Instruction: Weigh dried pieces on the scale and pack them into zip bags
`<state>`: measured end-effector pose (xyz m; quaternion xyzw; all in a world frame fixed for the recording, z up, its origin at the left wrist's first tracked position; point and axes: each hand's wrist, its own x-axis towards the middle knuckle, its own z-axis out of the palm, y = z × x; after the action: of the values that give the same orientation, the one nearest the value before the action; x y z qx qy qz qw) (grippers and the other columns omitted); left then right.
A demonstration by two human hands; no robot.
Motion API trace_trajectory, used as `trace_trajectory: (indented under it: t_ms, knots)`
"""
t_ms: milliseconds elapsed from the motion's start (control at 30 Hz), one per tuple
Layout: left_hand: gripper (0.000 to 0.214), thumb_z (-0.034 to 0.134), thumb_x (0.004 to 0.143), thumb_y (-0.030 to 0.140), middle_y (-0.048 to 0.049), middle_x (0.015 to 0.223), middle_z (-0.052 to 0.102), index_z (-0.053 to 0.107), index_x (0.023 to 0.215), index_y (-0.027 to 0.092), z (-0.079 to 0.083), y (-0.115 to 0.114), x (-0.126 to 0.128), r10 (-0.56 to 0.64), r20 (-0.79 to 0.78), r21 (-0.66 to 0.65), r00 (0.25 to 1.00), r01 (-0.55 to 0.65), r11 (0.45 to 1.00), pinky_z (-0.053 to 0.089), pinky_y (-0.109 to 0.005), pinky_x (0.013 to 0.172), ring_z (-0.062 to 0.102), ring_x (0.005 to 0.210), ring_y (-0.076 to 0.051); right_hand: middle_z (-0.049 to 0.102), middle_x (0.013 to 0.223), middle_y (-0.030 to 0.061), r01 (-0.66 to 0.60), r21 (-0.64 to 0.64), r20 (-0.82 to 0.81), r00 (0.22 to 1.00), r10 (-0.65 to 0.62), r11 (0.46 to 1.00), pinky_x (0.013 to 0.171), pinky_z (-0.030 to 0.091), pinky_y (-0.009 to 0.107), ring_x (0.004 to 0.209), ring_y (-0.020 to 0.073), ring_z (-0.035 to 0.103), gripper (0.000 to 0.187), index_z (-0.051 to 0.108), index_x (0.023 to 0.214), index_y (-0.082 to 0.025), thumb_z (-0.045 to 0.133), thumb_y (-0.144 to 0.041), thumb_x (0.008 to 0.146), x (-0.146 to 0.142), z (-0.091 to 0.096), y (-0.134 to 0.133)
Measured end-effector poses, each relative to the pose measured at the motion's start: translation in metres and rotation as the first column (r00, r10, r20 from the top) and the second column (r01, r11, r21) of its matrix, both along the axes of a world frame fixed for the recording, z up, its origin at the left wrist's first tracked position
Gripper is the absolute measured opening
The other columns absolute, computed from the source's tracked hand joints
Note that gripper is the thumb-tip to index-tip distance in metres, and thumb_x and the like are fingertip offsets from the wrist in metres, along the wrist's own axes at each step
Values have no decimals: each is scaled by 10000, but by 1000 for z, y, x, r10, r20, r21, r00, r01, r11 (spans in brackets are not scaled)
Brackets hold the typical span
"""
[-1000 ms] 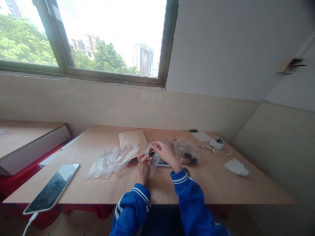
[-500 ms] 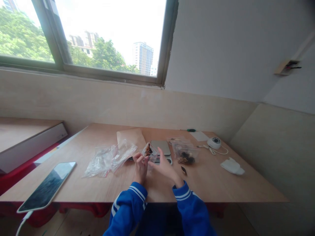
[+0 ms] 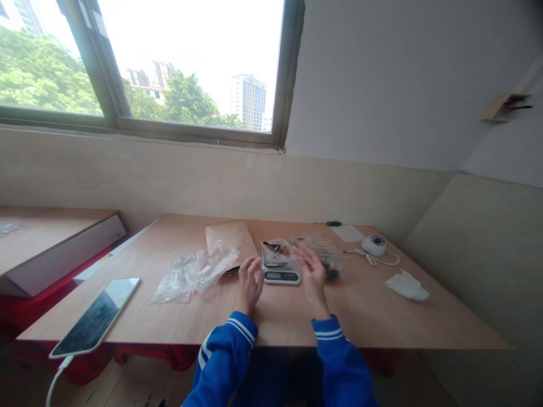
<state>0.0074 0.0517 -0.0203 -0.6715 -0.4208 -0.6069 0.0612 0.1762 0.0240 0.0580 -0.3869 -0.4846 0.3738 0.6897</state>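
Observation:
A clear zip bag with brown, dried-looking pieces lies on the plate of a small white kitchen scale, whose display faces me. My right hand is at the scale's right side, fingers stretched out. Its fingertips are close to the bag's right edge; whether they touch it I cannot tell. Beside the scale's front left corner, my left hand has its fingers loosely bent and apart, with nothing visible in them. Filled zip bags lie right of the scale, partly behind my right hand.
Left of the scale lie crumpled clear bags and a brown paper envelope. A phone with a cable overhangs the front left edge. At right are a white camera, white tissue, paper and a green-handled tool.
The bag of brown pieces, earlier between my hands before the scale, now lies on its plate. My hands have moved apart. A loose dark piece near my right wrist no longer shows.

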Motion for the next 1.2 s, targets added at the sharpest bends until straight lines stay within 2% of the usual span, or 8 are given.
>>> trace_trajectory:
  t_ms: [133, 300, 433, 667, 800, 900, 1033, 1200]
  knots:
    - [429, 425, 922, 303, -133, 1309, 500, 404, 1342, 217, 6, 5, -2, -56, 89, -212, 994, 74, 974, 341, -482, 1039, 431, 1261, -244, 706, 1058, 102, -105, -12, -8, 994, 105, 994, 966, 461, 462, 1044, 265, 640, 217, 663, 959, -200, 672, -300, 766, 20, -8, -5]
    - [312, 353, 944, 313, -78, 1116, 642, 575, 1146, 228, 14, 1, -3, -296, 43, -343, 954, 293, 893, 447, -370, 908, 578, 1062, -197, 677, 1138, 81, -93, -38, -211, 974, 83, 995, 967, 462, 450, 1062, 253, 634, 243, 648, 989, -232, 677, -282, 753, 18, -30, -9]
    - [256, 390, 926, 328, -56, 921, 675, 618, 965, 217, 19, -7, -3, -294, 57, -351, 954, 295, 889, 487, -320, 777, 622, 874, -187, 655, 1179, 80, -116, -64, -254, 962, 96, 991, 961, 474, 431, 1105, 253, 609, 288, 647, 1017, -237, 668, -304, 737, 13, -43, -7]
    - [276, 440, 896, 377, -69, 937, 652, 564, 1054, 188, 19, -11, -2, -296, 92, -413, 951, 307, 858, 493, -284, 666, 610, 823, -187, 665, 1160, 21, -196, -76, -485, 864, 136, 978, 893, 517, 318, 1110, 210, 603, 378, 654, 1028, -260, 701, -224, 654, 13, -51, -5]
    - [282, 396, 921, 362, -76, 999, 645, 554, 1082, 192, 18, -8, -2, -261, 163, -383, 952, 305, 872, 480, -313, 773, 603, 879, -184, 676, 1140, 40, -275, -90, -524, 830, 189, 957, 890, 513, 315, 1062, 205, 628, 325, 670, 992, -228, 708, -205, 670, 8, -56, -5]
    - [268, 387, 925, 367, -58, 886, 644, 601, 910, 206, 17, -4, -1, -223, 75, -373, 972, 235, 898, 453, -327, 795, 587, 848, -191, 693, 1090, 65, -250, -108, -438, 881, 180, 962, 890, 507, 332, 1006, 210, 649, 300, 668, 996, -199, 699, -256, 703, 2, -59, -3]
    - [315, 364, 930, 396, -36, 777, 622, 606, 851, 210, 13, -3, 0, -100, 124, -374, 987, 140, 917, 447, -299, 727, 570, 744, -172, 724, 906, 65, -18, -162, -129, 992, -3, 987, 740, 541, 325, 816, 207, 682, 282, 651, 972, -185, 651, -380, 767, -1, -68, -2]
    - [368, 315, 940, 423, -10, 688, 587, 581, 838, 189, 10, -8, 0, -21, 307, -386, 952, 145, 911, 431, -251, 620, 543, 619, -135, 698, 790, 59, 171, -77, 234, 961, -149, 982, 596, 506, 279, 641, 177, 641, 318, 631, 977, -167, 517, -440, 860, 2, -79, -4]
